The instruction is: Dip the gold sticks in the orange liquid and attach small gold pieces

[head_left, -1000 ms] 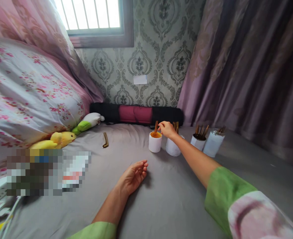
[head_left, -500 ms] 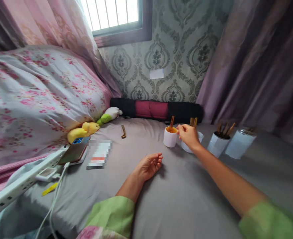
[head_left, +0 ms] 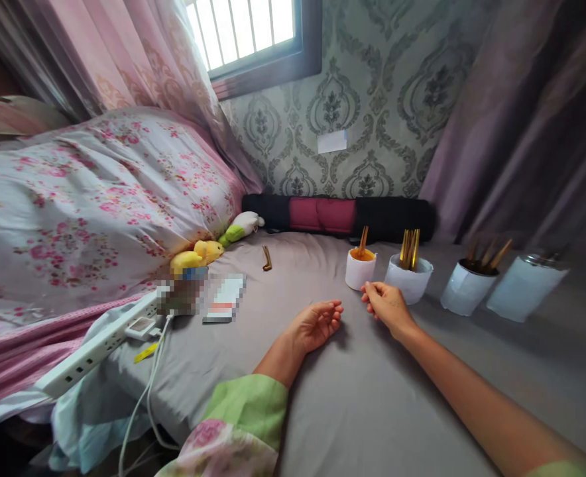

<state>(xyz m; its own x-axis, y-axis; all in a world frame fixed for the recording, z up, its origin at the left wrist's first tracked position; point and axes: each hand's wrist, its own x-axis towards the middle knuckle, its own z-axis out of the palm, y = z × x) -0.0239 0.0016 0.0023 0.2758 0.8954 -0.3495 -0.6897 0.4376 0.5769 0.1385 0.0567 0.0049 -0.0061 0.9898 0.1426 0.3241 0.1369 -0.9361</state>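
My left hand point(head_left: 317, 326) rests palm up on the grey sheet, its fingers loosely curled and apart with nothing in them. My right hand point(head_left: 388, 309) hovers just in front of the containers, fingers bent and slightly apart, and I see nothing held. Beside its fingertips stands a small white cup point(head_left: 360, 275) with an orange inside and thin golden-brown sticks point(head_left: 363, 242) in it. Right behind that hand is a wider whitish tub point(head_left: 417, 281) holding several golden sticks point(head_left: 410, 250). What the sticks are exactly, I cannot tell.
Further right stand a white-wrapped can point(head_left: 467, 289) with brown sticks and a pale tilted-looking container point(head_left: 526, 288). A bent brass-coloured piece point(head_left: 266, 258) lies on the sheet point(head_left: 352, 391). At left are a power strip point(head_left: 99, 351), white cables point(head_left: 148, 391), a yellow plush toy point(head_left: 197, 257) and a blurred card point(head_left: 226, 298).
My right hand has drawn back and down from the rim of the small white cup. My left hand stays on the sheet. The whole view has shifted a little.
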